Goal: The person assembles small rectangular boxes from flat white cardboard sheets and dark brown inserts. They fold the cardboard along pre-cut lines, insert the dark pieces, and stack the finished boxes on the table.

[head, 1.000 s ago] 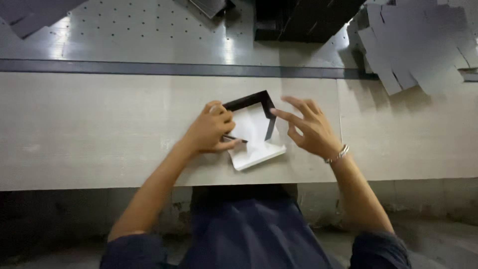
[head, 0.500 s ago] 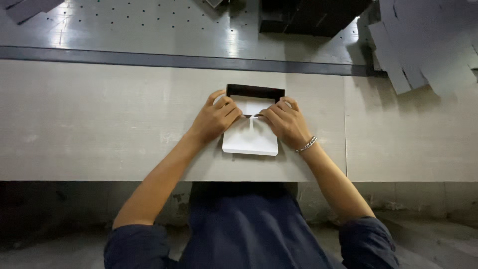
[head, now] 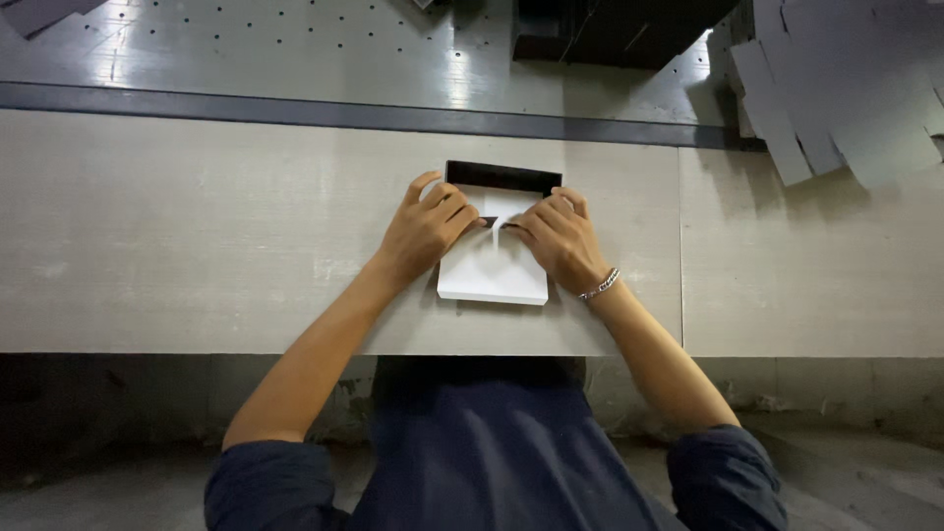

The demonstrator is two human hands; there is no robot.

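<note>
- The left hand (head: 425, 231) lies at the centre of the frame on the left side of a small white box (head: 492, 275), fingers curled over the box's left edge; its grip is narrow, pinching the box's left wall.
- The right hand (head: 557, 239) mirrors it on the box's right side, fingers bent inward and pressing that side; its grip is narrow too, closed on the box's right wall.
- The fingertips of both hands nearly meet over the middle of the box, with a thin slit of white card showing between them.
- The white box sits flat on the pale surface (head: 197, 236), centre of the frame, its far wall a dark strip (head: 503, 177) standing upright along the top edge.
- A thin bracelet (head: 600, 285) circles the right wrist.
- Above the surface runs a dark rail (head: 246, 106), and beyond it a grey perforated plate (head: 295, 49).
- At upper right lies a loose stack of grey card blanks (head: 846, 88); a dark box-like object (head: 610, 29) sits at upper centre.
- Dark blue sleeves (head: 265, 482) fill the bottom of the frame.
</note>
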